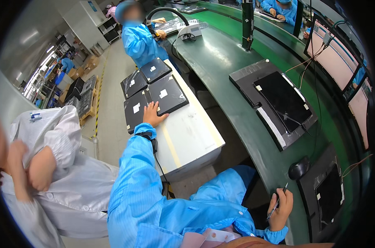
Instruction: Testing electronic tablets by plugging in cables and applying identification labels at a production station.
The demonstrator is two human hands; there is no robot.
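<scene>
My left hand (155, 115) lies with its fingers spread at the near edge of the flat black panels (166, 94), which sit side by side in wrapping film with small white labels. These rest on a white table (191, 134) to my left. A slim dark pen (271, 213) is held in my right hand (283, 206), which rests at the edge of the green workbench (253, 142). Just beyond that hand are a black mouse (299, 168) and a dark panel in a black frame (330, 194).
Another dark screen panel (281, 101) lies on a black fixture further up the bench, wired to upright monitors (332, 53) at the right. A person in white (67, 177) stands close on my left. Another in blue (142, 45) works beyond the white table.
</scene>
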